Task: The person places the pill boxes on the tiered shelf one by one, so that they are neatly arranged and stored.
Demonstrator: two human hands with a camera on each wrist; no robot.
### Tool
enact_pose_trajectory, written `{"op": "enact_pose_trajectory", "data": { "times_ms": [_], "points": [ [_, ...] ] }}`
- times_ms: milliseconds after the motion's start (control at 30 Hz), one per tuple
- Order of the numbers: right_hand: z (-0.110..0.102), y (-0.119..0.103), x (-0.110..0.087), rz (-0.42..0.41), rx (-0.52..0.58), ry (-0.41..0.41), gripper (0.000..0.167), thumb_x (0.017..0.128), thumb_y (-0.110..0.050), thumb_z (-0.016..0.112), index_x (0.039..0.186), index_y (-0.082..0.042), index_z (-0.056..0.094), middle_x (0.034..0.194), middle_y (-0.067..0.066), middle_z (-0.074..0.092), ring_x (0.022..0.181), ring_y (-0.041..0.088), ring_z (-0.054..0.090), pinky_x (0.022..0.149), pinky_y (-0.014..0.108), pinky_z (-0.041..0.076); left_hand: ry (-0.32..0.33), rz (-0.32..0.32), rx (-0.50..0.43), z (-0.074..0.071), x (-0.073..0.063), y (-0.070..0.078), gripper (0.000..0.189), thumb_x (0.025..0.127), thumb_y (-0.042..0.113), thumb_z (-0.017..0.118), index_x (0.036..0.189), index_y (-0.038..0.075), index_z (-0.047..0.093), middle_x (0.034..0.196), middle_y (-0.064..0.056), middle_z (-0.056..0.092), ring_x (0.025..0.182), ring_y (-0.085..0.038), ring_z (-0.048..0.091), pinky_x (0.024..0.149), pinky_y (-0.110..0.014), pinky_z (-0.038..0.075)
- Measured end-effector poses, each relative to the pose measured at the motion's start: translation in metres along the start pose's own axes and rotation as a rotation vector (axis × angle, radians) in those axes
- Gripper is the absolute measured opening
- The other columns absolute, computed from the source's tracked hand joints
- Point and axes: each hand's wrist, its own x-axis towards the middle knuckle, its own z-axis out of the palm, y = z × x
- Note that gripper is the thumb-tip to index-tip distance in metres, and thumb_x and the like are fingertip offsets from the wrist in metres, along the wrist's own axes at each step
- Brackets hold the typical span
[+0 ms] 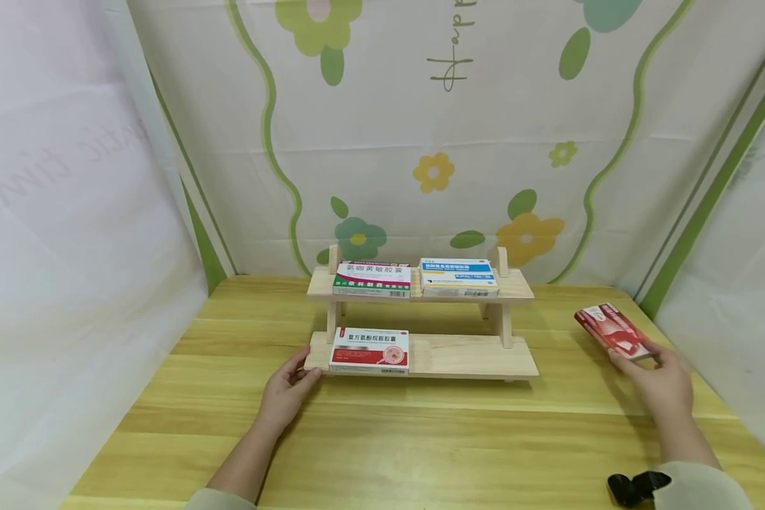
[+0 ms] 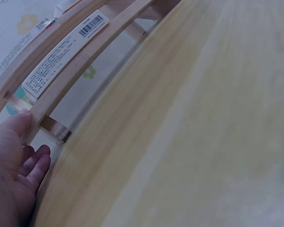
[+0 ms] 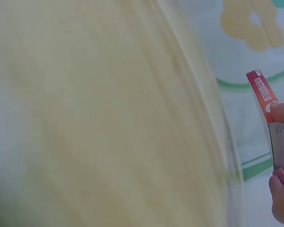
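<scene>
My left hand (image 1: 285,391) grips the left end of the lower board of a two-tier wooden shelf (image 1: 468,355), thumb on the board and fingers curled under its end in the left wrist view. Over at the right of the table, my right hand (image 1: 663,382) holds a red medicine box (image 1: 612,330) by its near end, above the tabletop. A white and red medicine box (image 1: 370,350) leans on the lower tier's left half. On the upper tier sit a green, white and magenta box (image 1: 372,278) at left and a blue and white box (image 1: 459,276) at right.
The shelf stands on a wood-grain table (image 1: 421,439), a flowered curtain (image 1: 370,142) hanging behind it and more fabric at both sides. Near the right sleeve (image 1: 701,485) is a small black object (image 1: 637,487), at the front of the table.
</scene>
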Motion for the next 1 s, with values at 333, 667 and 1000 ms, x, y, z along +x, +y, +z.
{"op": "enact_pose_trajectory", "data": {
  "times_ms": [333,667,1000],
  "points": [
    [0.005,-0.019,-0.023,-0.174,0.035,0.024,0.086,0.089,-0.045,0.069,0.151,0.001,0.031,0.155,0.029,0.027,0.136,0.05,0.033,0.114,0.048,0.035,0.002,0.002,-0.002,0.0,-0.001,0.0,0.058,0.094,0.02,0.068,0.146,0.005,0.046,0.15,-0.017,0.046,0.118,-0.029,0.058,0.083,-0.008,0.047],
    [0.002,-0.046,-0.044,-0.301,0.083,-0.017,0.076,0.09,-0.038,0.071,0.152,-0.012,0.036,0.16,0.006,0.029,0.144,0.029,0.034,0.084,-0.004,0.037,0.007,0.003,0.006,0.0,0.0,0.001,0.058,0.094,0.02,0.068,0.145,0.006,0.046,0.15,-0.015,0.046,0.118,-0.027,0.058,0.084,-0.008,0.047],
    [0.0,-0.069,-0.061,-0.391,0.108,-0.129,0.065,0.092,-0.03,0.07,0.148,-0.018,0.041,0.147,-0.002,0.039,0.142,0.035,0.037,0.076,0.0,0.044,0.019,0.006,0.008,0.0,-0.001,0.0,0.057,0.093,0.017,0.068,0.144,0.005,0.047,0.148,-0.016,0.049,0.114,-0.023,0.059,0.084,-0.009,0.048]
  ]
}}
